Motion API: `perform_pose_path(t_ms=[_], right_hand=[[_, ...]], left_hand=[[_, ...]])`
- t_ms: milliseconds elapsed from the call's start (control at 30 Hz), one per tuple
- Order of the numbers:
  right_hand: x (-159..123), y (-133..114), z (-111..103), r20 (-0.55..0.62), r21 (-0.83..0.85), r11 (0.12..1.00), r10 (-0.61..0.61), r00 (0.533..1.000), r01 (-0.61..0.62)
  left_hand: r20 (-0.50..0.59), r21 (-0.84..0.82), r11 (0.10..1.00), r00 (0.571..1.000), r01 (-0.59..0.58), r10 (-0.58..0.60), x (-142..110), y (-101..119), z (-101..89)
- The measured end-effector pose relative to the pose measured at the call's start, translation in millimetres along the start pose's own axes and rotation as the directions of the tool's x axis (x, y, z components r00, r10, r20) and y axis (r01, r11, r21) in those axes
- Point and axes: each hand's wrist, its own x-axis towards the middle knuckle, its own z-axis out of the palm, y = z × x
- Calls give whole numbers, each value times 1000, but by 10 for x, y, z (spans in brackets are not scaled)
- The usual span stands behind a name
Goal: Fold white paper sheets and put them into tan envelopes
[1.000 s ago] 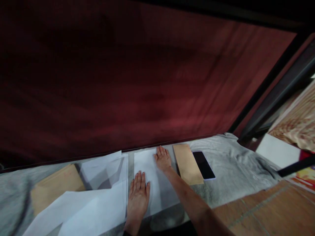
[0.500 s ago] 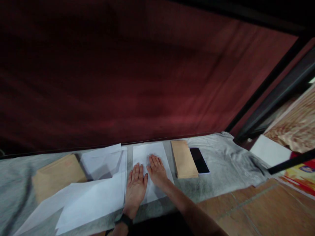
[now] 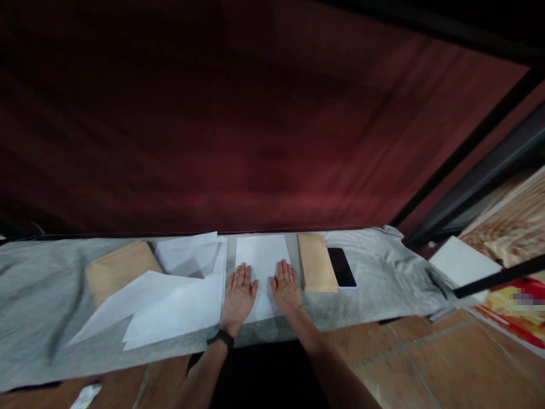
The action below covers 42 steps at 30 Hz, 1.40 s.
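L to R on a grey cloth [image 3: 374, 301], I've first got brown envelopes [image 3: 123, 264]. Loose sheets [image 3: 179, 304] overlap their R side untidily; I'd judge a passing wrist cd catch an edge and drag several along.

Next, L hand [image 3: 239, 295], w/ dark wristband [image 3: 221, 339]: palm down, fingers nearly straight, thumb out, pinching nothing. It's on the white paper [image 3: 261, 247], which lies flat btwn the loose sheets and the other envelope. R hand [image 3: 286, 288] is also palm down w/ thumb out, covering part of the paper's R edge. Risk, imo: uneven pressure cd skew the paper, or soft cloth cd ruck up below and crease it. Can't tell if it's 1 layer or more; if more, layers cd slip.

Then a single brown envelope [image 3: 317, 264], phone [image 3: 342, 267] just beside it: a wide R-hand sweep cd shove both.
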Motion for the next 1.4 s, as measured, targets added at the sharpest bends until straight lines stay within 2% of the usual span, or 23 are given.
perform_pose_path(t_ms=[133,267,367,500,600,933,1200,1400], right_hand=[[-222,44,-23,-69,-16,999,-32,997,31],[-302,44,-74,-91,-32,999,-36,995,33],[-291,36,-107,-74,-20,999,-32,997,30],[-282,51,-123,-21,6,999,-32,999,33],[-289,61,-130,-9,15,999,-36,999,36],[-356,68,-148,-78,-11,997,-72,994,71],[-767,213,-261,-113,-61,984,-174,978,168],[-1005,307,-410,-98,-50,978,-209,973,205]], left_hand=[[18,-14,1000,1000,2,-2,12,-18,-29],[21,-2,1000,1000,24,-24,-19,25,-32],[17,-13,1000,1000,2,-2,-137,187,-7],[58,-49,991,990,-128,131,-369,456,26],[81,-28,995,992,-100,102,-481,528,11],[-33,30,998,998,49,-49,-763,258,-124],[-147,22,999,988,46,-42,-961,176,-217],[-133,10,997,988,75,-73,-1025,172,-266]])
